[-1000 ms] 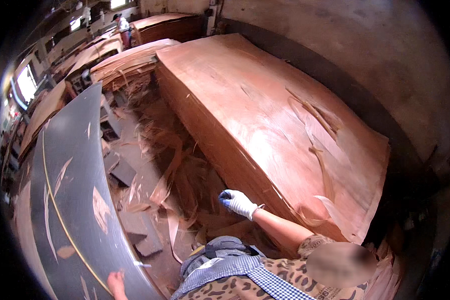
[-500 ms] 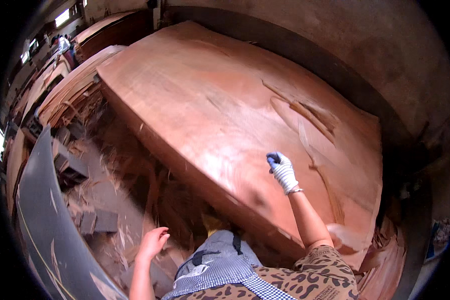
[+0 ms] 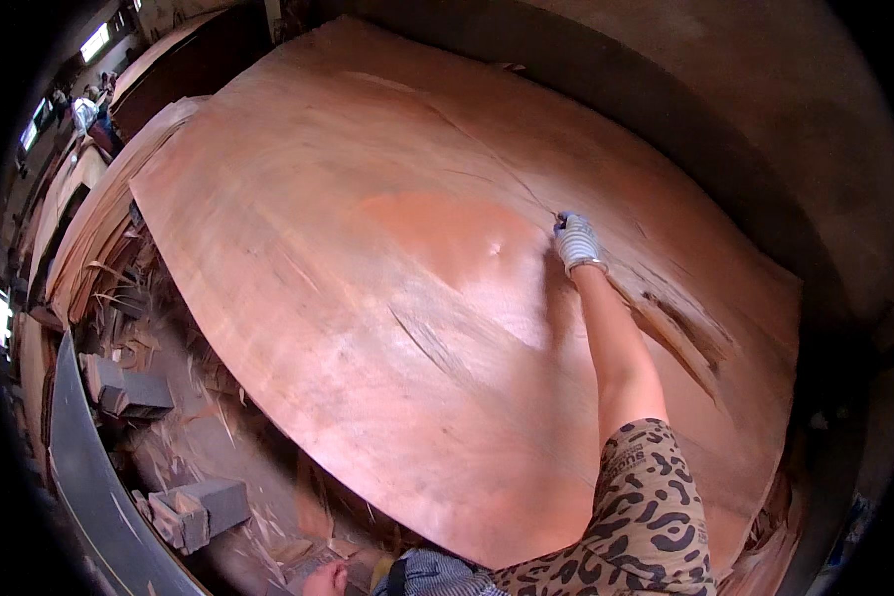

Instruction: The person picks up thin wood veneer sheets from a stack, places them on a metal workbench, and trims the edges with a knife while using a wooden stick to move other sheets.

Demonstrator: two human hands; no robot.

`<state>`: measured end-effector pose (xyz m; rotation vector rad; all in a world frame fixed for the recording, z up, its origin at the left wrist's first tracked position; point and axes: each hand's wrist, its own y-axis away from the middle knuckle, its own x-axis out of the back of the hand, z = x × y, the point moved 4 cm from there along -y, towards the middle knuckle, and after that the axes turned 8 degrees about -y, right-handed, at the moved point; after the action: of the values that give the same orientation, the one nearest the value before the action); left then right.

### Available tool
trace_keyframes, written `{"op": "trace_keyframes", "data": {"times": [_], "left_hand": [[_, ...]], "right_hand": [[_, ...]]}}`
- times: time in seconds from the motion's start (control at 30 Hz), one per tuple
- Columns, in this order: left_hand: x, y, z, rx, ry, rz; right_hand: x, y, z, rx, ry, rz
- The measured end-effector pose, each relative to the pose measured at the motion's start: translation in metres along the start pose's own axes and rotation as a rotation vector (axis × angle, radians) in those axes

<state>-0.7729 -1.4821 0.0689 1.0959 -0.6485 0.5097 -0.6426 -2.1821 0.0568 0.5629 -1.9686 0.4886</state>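
A broad stack of reddish-brown wood veneer sheets (image 3: pixel 387 328) spreads in front of me. My right hand (image 3: pixel 576 241), in a white and blue striped glove, is stretched far over it. Its fingers are closed at the edge of the top veneer sheet (image 3: pixel 507 238), where a thin edge line runs in from the upper left. The fingertips are partly hidden. Beside my right forearm lies a torn, rumpled strip of veneer (image 3: pixel 675 333). My bare left hand (image 3: pixel 326 578) just shows at the lower edge, near my apron; most of its fingers are hidden.
Grey blocks (image 3: pixel 204 507) and more blocks (image 3: pixel 129 387) sit on the scrap-strewn floor at left. A dark curved panel (image 3: pixel 84 477) stands at the far left. Other veneer stacks (image 3: pixel 119 214) and a person (image 3: pixel 87 114) are beyond. A wall (image 3: pixel 765 109) rises behind the stack.
My right hand has reached farther across the stack and now meets the sheet's edge. My view has shifted forward over the stack. My left hand has sunk to the lower edge.
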Motion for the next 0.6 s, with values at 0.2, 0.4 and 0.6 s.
{"op": "trace_keyframes", "data": {"times": [0.2, 0.4, 0.6], "left_hand": [[0.008, -0.02, 0.018, 0.068, -0.131, -0.122], [0.016, -0.04, 0.033, 0.212, -0.062, -0.206], [0.025, -0.052, 0.042, 0.252, -0.073, -0.297]], "right_hand": [[-0.046, -0.077, 0.018, 0.009, 0.127, -0.01], [-0.032, -0.097, 0.011, 0.044, 0.05, -0.008], [-0.036, -0.095, 0.014, 0.189, 0.207, -0.198]]}}
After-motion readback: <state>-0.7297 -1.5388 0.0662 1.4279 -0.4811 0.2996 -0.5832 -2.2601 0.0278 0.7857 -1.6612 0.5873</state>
